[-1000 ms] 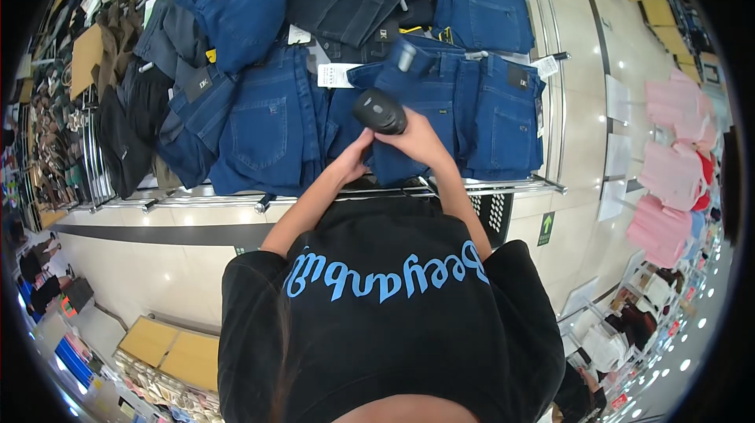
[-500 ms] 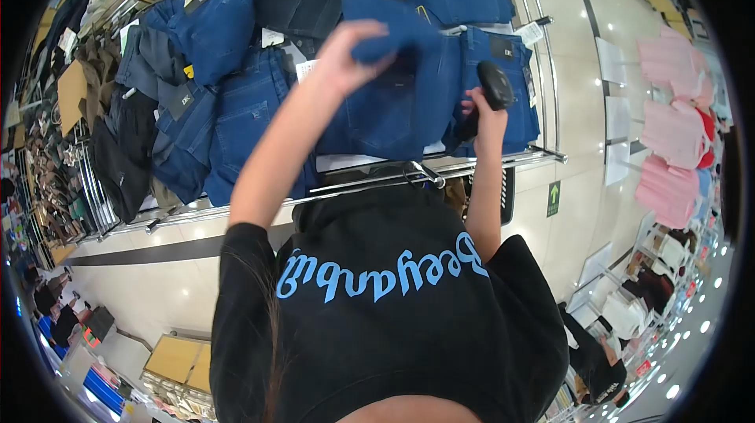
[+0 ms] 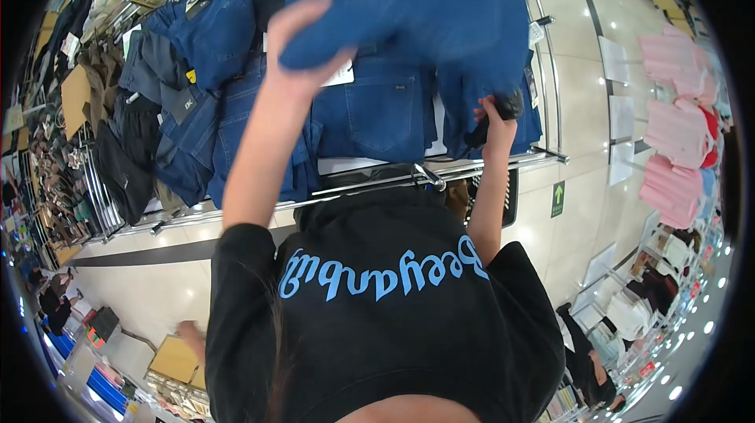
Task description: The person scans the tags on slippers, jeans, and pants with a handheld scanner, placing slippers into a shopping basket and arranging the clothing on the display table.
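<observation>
My left hand (image 3: 303, 49) is closed around the edge of a folded pair of blue jeans (image 3: 409, 6). The raised jeans are blurred and cover much of the rack's far part. Lower right, my right hand (image 3: 499, 128) grips a black handheld barcode scanner (image 3: 510, 105) by its handle; part of its head is behind the lifted jeans. Below the lifted pair lies another pair of blue jeans (image 3: 370, 112) with a back pocket showing. A white tag (image 3: 340, 75) is visible beside my left hand.
More folded jeans (image 3: 248, 120) and dark trousers (image 3: 126, 167) lie to the left on the metal rack (image 3: 354, 183). Pink garments (image 3: 668, 132) hang at the right, across a tiled aisle (image 3: 578, 124). Another person (image 3: 594, 368) is at lower right; part of someone's arm (image 3: 191, 338) shows at lower left.
My left hand has moved up and left, lifting and spreading the jeans over the rack. My right hand with the scanner has shifted slightly right and down. An arm has appeared at lower left.
</observation>
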Available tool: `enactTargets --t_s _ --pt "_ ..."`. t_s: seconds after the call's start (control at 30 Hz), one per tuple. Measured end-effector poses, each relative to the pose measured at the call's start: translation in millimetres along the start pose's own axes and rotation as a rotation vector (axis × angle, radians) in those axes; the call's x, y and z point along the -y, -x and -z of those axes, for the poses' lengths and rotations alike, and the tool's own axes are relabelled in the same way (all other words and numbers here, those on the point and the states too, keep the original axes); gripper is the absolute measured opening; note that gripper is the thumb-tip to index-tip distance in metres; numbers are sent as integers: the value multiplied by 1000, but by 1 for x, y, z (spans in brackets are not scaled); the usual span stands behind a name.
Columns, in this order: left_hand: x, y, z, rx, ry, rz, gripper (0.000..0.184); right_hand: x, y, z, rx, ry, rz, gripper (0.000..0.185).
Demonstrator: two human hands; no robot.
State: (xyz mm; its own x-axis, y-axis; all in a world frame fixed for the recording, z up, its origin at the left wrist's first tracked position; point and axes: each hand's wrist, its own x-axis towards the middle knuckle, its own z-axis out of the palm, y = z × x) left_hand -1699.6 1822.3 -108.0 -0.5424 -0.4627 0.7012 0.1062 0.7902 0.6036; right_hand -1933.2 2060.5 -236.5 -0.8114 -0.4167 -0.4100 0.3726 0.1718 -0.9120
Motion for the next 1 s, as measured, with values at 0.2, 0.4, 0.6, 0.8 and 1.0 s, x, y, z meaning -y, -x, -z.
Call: enactTargets --t_s 0.2,0.4,0.6,0.8,1.0 --pt "18 218 -32 63 479 1553 50 8 -4 0 3 9 46 18" --pt "18 242 -46 156 215 1339 57 28 9 -10 98 181 59 19" --pt "12 245 -48 101 116 1269 60 35 16 -18 309 454 31 22" --pt "15 254 -50 130 -9 1199 60 0 10 -57 1030 623 -181 33" --pt "12 250 -44 113 66 1222 59 -12 -26 -63 691 706 405 103"
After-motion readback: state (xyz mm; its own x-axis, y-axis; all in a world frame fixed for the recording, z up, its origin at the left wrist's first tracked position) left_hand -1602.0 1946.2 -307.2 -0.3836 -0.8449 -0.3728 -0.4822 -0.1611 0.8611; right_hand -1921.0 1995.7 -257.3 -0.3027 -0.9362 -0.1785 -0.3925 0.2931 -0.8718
